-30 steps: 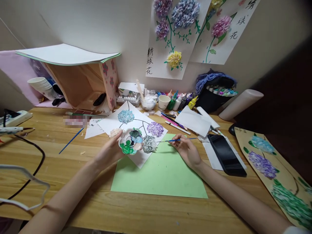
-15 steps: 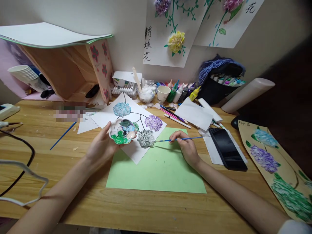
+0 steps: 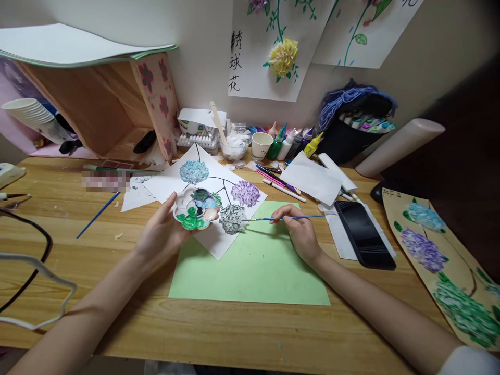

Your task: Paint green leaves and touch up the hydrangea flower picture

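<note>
One thin blue paintbrush (image 3: 308,216) is pinched between the right hand's (image 3: 299,229) thumb and fingers, its tip pointing left, right by a bumpy black-and-white flower (image 3: 233,219). I cannot tell if it touches. The left hand (image 3: 164,229) grips one petal-shaped paint palette (image 3: 195,211), smeary with green, by its side. Two more bumpy flowers, one blue (image 3: 194,171), one purple (image 3: 245,193), sit on the white paper (image 3: 219,245), which partly covers one flat green sheet (image 3: 250,276).
</note>
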Demonstrator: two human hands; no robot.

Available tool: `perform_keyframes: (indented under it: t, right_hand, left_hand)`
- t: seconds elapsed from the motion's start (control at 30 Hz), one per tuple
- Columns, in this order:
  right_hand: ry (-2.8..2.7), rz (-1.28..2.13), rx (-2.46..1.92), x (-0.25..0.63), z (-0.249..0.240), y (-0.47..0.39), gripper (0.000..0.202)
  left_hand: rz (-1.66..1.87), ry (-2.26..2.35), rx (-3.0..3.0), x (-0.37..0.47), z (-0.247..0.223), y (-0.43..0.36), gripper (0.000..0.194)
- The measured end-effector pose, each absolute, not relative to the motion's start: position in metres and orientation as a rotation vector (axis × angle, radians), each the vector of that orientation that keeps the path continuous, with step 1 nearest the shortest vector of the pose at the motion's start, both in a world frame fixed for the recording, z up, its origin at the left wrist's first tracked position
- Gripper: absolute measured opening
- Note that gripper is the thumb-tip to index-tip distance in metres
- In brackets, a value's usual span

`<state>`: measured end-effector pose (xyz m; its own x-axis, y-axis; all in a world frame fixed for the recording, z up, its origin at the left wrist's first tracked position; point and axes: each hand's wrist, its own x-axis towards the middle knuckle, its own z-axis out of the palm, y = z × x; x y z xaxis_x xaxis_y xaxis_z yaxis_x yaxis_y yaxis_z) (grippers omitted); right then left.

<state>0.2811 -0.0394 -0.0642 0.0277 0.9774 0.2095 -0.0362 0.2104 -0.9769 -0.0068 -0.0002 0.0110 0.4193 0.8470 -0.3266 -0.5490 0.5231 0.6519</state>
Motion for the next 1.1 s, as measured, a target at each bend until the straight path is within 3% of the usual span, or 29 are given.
perform_keyframes:
  t: [1.1]
  right_hand:
    - [-1.216,0.979,-1.139,0.2778,-0.0608,-0.0399,0.017]
  left_hand:
    - [0.908,0.671,0.509,-0.0082,0.0044,-0.0010,0.056]
